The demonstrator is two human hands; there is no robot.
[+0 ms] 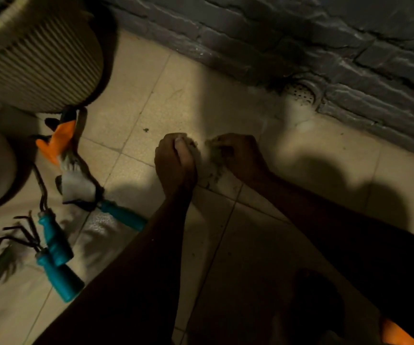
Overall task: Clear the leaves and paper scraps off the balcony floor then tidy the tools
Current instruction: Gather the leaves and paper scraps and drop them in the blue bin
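Gripping a scrap wad with left hand and right hand, both curled tight, on the floor. Lying at left: tools.

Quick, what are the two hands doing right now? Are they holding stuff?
Left hand: closed, fingers curled round the clump of scraps.
Right hand: closed, gripping the same clump from the other side.

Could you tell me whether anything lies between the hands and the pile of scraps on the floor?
Nothing visible does: the left hand and the right hand both grip the scraps between them.
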